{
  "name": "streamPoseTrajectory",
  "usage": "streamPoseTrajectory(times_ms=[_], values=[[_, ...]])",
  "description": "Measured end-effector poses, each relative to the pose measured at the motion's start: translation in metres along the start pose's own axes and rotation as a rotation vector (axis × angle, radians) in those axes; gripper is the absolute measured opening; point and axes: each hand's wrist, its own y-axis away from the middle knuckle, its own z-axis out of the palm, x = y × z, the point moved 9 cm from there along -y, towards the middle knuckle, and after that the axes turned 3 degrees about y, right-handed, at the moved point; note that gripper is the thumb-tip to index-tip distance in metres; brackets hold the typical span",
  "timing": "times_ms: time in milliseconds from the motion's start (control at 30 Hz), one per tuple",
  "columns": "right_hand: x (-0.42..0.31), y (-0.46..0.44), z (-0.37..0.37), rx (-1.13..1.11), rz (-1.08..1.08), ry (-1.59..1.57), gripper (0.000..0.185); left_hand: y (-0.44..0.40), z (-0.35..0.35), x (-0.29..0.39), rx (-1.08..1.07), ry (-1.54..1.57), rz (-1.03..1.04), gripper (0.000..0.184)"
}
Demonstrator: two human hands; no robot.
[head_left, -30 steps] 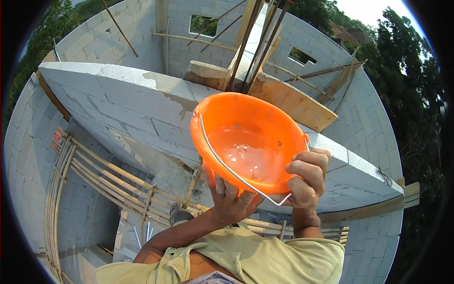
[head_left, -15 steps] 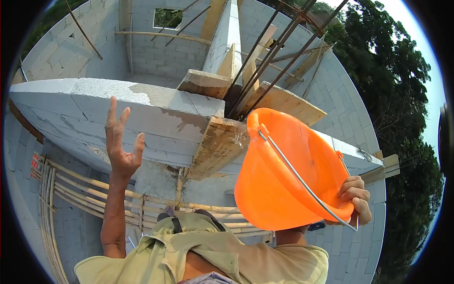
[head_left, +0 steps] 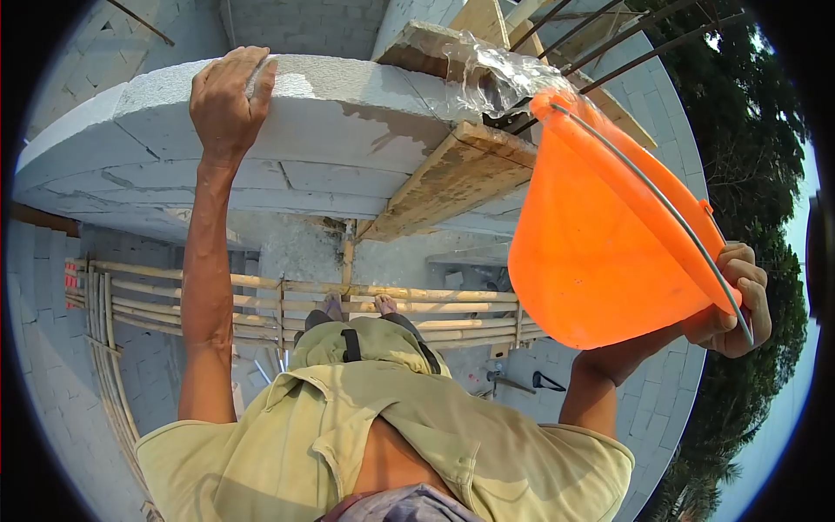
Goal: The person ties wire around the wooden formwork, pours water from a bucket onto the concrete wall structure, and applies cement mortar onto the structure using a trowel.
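At the right of the frame, an orange bucket [head_left: 600, 244] hangs tipped in the air, its raised base toward the lower left and its lip toward the top centre. The right hand [head_left: 738, 300] holds it by the rim, fingers closed there, with the wire handle [head_left: 670, 205] slanting down across the mouth to them. Clear water [head_left: 504, 76] spills from the lip at the upper centre, beside dark steel bars [head_left: 628, 37] and above a wooden board [head_left: 444, 187]. Toward the upper left, the left hand [head_left: 228, 104] rests on the pale block wall [head_left: 348, 126], fingers close together and bent over its top, thumb set apart. Bamboo poles [head_left: 470, 297] run across the middle of the frame, below the wall.
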Motion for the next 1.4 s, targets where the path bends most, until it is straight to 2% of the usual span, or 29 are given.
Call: streamPoseTrajectory(times_ms=[67, 133, 200, 267, 400, 467, 633, 767, 833, 900, 933, 1000, 1067, 1233, 1267, 1300, 1400], values=[[-0.02, 0.006, -0.006, 0.109, -0.086, 0.197, 0.047, -0.001, 0.0, -0.001, 0.032, -0.007, 0.012, 0.029], [-0.033, 0.005, -0.011, 0.083, -0.095, 0.254, 0.045, -0.001, 0.001, -0.003, 0.06, -0.007, 0.017, 0.028], [-0.051, 0.001, -0.009, -0.035, -0.182, 0.446, 0.046, -0.001, 0.0, 0.0, 0.098, 0.0, 0.032, 0.027], [-0.063, 0.011, -0.028, -0.043, -0.159, 0.491, 0.05, -0.003, -0.001, 0.001, 0.096, -0.014, 0.002, 0.026], [-0.078, 0.009, -0.055, -0.023, -0.068, 0.39, 0.052, -0.004, 0.001, 0.002, 0.085, -0.025, 0.003, 0.026], [-0.079, 0.012, -0.056, -0.215, 0.023, 0.232, 0.052, -0.004, 0.0, 0.002, 0.092, -0.013, 0.001, 0.027], [-0.088, 0.017, -0.05, 0.007, 0.101, 0.238, 0.055, 0.004, 0.016, -0.008, 0.003, -0.025, 0.017, 0.032], [-0.111, 0.028, -0.065, 0.04, 0.156, 0.399, 0.053, 0.013, 0.03, -0.02, -0.042, -0.046, 0.049, 0.036], [-0.121, 0.034, -0.075, 0.103, 0.181, 0.479, 0.052, 0.016, 0.03, -0.022, -0.063, -0.058, -0.031, 0.037], [-0.132, 0.04, -0.091, 0.123, 0.17, 0.581, 0.051, 0.004, 0.016, -0.007, 0.052, 0.135, 0.05, 0.039], [-0.137, 0.044, -0.098, 0.144, 0.154, 0.649, 0.051, 0.001, 0.016, 0.009, 0.055, 0.147, 0.07, 0.039], [-0.146, 0.051, -0.124, 0.117, 0.181, 0.711, 0.05, -0.002, -0.034, 0.077, 0.268, 0.175, 0.092, 0.04], [-0.152, 0.061, -0.145, -0.091, 0.195, 0.785, 0.05, -0.002, -0.054, 0.163, 0.314, 0.3, 0.299, 0.038], [-0.176, 0.083, -0.222, -0.18, 0.288, 0.968, 0.055, -0.008, -0.033, 0.382, 0.024, 0.968, 0.561, 0.031], [-0.178, 0.086, -0.237, -0.26, 0.324, 0.968, 0.056, -0.018, -0.018, 0.423, -0.066, 1.052, 0.591, 0.028], [-0.179, 0.094, -0.249, -0.341, 0.358, 0.966, 0.056, -0.029, -0.001, 0.462, -0.127, 1.072, 0.558, 0.027], [-0.198, 0.12, -0.293, -0.236, 0.315, 1.154, 0.056, -0.066, 0.062, 0.577, -0.125, 1.044, 0.538, 0.029]])
